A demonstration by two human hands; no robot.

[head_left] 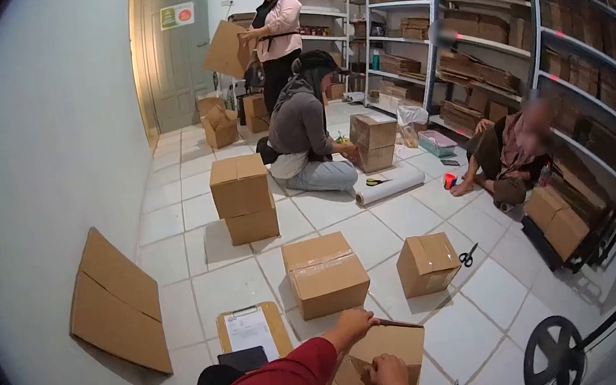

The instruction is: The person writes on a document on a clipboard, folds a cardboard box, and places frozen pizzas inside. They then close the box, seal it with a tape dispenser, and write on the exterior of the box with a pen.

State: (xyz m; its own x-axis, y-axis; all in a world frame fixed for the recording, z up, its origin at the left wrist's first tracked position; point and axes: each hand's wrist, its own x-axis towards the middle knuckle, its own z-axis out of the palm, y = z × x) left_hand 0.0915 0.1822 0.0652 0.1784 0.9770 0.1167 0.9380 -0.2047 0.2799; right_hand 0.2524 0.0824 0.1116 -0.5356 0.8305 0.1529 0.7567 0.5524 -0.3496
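Observation:
A small brown cardboard box (403,341) sits low in front of me, close to my legs. My left hand (355,325) closes over its far upper edge, fingers curled at the rim. On the near side my right hand (389,373) has bent fingers gripping a flap, partly hidden by the hand itself. Just beyond stands a taped cardboard box (327,276), with a smaller taped box (428,265) to its right. Black scissors (469,255) lie beside the smaller one. Left of my hands are a clipboard with a paper sheet (252,334) and a dark flat object (242,360).
Two stacked boxes (240,189) stand farther off. A flattened carton (118,304) leans on the left wall. One person (304,127) sits by another box, one stands holding cardboard, one sits at right. A white roll (390,188) lies between. Shelves (490,47) hold flat cartons; a wheel (553,356) is lower right.

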